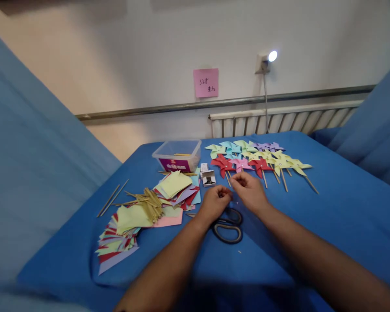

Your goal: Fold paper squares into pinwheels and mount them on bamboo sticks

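Observation:
My left hand (pixel 215 201) is closed, its fingers curled just above the black-handled scissors (pixel 229 227) on the blue cloth. Close to it on the right, my right hand (pixel 249 190) is closed too, with thumb and forefinger brought together. Whatever either hand pinches is too small or hidden to name. Beyond my fingers lie rows of paper pinwheels on sticks, among them a red pinwheel (pixel 222 165) and a pink pinwheel (pixel 242 164). A small open box (pixel 209 178) with dark bits in it stands just past my left hand.
To the left are stacked coloured paper squares (pixel 173 186), a bundle of thin sticks (pixel 151 204) and fanned paper pieces (pixel 117 242). A clear plastic tub (pixel 178 156) stands behind them. Along the wall run a metal rail (pixel 182 106) and a radiator (pixel 286 119).

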{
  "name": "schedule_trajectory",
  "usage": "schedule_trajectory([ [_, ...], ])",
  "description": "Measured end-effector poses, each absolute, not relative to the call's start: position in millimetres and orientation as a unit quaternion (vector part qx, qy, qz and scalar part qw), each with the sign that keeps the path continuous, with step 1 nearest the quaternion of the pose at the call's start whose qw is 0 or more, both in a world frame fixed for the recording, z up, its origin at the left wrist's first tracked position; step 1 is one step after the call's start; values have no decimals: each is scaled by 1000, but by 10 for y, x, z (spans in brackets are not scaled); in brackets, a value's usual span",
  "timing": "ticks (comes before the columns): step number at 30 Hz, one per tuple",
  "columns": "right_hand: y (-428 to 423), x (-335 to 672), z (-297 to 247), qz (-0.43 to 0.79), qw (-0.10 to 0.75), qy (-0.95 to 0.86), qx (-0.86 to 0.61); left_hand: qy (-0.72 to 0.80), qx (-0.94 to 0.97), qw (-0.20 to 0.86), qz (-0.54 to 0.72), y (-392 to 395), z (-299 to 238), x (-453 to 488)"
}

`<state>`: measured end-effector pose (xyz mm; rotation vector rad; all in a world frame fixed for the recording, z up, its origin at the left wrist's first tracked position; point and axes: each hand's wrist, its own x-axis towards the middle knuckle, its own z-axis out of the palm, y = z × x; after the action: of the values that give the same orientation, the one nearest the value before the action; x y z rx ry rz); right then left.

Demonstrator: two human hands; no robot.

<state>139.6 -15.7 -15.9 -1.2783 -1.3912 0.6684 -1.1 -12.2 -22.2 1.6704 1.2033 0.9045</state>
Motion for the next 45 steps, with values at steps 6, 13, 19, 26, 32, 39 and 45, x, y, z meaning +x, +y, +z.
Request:
schedule_trajectory([
  [6, 35, 1076, -563, 388, 548, -526, -522, 555, 707, 275, 342, -314, -101, -402],
  [13, 76, 1236, -719, 417, 532, -530, -511, 675, 723, -7, 145, -33, 316, -1232],
  [19, 99, 1158, -741, 443, 515, -544, -493, 695, 715, 62, 45, 184, 372, -1385],
  [26, 127, 1155, -768, 451, 484, -563, -494, 718, 692, 61, 38, 234, 459, -1372],
  [32, 91, 1134, -731, 453, 448, -594, -491, 746, 663, 42, 40, 222, 484, -1397],
  [39, 89, 1179, -732, 435, 410, -632, -494, 739, 668, 65, 57, 205, 439, -1465],
  [45, 56, 1193, -717, 410, 374, -663, -502, 749, 644, 33, 154, 179, 546, -1525],
])
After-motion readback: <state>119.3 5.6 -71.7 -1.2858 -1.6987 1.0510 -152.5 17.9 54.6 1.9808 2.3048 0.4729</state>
